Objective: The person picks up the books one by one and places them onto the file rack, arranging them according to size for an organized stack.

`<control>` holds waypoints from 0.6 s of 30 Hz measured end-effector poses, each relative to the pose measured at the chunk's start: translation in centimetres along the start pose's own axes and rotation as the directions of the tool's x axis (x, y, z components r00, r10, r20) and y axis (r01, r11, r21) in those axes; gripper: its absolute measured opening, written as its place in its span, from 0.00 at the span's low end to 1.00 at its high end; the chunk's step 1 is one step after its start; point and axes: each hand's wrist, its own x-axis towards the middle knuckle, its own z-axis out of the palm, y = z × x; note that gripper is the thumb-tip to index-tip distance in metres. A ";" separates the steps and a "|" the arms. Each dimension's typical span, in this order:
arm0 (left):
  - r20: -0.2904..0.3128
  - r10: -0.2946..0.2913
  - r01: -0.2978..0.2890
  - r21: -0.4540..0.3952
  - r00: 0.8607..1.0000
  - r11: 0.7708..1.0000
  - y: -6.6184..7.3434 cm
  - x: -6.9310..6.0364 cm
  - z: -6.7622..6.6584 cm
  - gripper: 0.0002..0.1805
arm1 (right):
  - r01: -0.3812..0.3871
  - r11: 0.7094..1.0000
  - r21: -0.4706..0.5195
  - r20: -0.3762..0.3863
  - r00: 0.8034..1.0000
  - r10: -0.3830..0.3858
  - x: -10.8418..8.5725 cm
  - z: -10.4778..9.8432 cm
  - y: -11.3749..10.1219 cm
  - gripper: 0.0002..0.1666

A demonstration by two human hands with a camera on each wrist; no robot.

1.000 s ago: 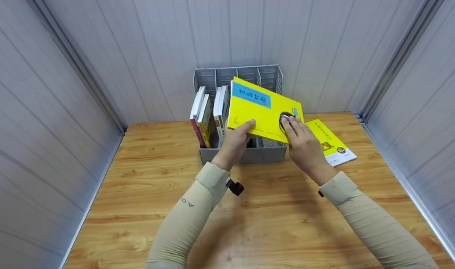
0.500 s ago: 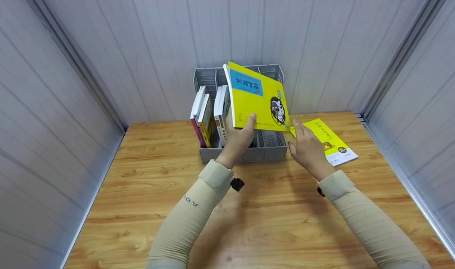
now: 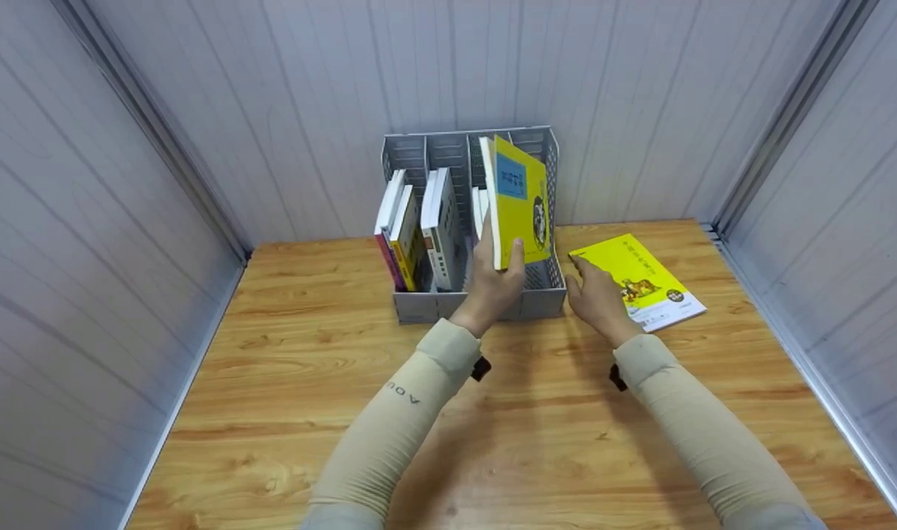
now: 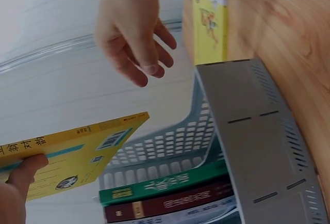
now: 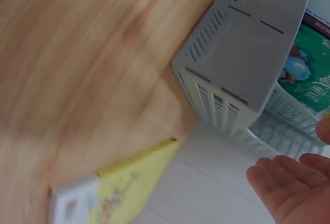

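Note:
My left hand (image 3: 496, 283) grips a thin yellow book (image 3: 523, 213) by its lower spine end, thumb on the cover and fingers behind. The book has a blue title block and stands tilted above the right side of a grey file organizer (image 3: 419, 308). In the left wrist view its yellow spine (image 4: 93, 130) shows. My right hand (image 3: 602, 298) holds nothing, its fingers loosely bent, just right of the organizer. It is nearest to a second yellow book (image 3: 658, 283) with a white lower band, which lies flat on the table; in the head view the hand covers part of it.
White-edged books (image 3: 441, 228) stand in the organizer's two left compartments. A green book (image 4: 165, 181) and a dark red one (image 4: 170, 203) sit in the third. Corrugated white walls (image 3: 316, 110) enclose the wooden table (image 3: 316, 368) at the back and sides.
My left hand has turned the yellow book more edge-on and moved it right, over the right compartments. My right hand let go of that book and dropped down beside the organizer.

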 end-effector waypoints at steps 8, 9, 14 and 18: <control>0.016 0.077 -0.078 0.132 0.997 0.988 -2.7 -0.7 1.4 0.39 | -0.109 0.974 0.201 0.085 0.992 0.093 0.5 1.7 1.3 0.29; 0.013 0.074 -0.076 0.144 0.997 0.987 -3.0 -0.8 1.5 0.39 | -0.121 0.969 0.215 0.099 0.990 0.102 0.6 1.9 1.4 0.29; -0.010 0.060 -0.056 0.214 0.998 0.975 -4.4 -1.3 1.9 0.37 | -0.183 0.942 0.281 0.141 0.979 0.148 1.0 2.7 1.7 0.30; -0.016 0.065 -0.058 0.257 0.998 0.965 -5.3 -1.6 2.2 0.36 | -0.216 0.927 0.306 0.148 0.973 0.177 1.1 3.1 1.7 0.31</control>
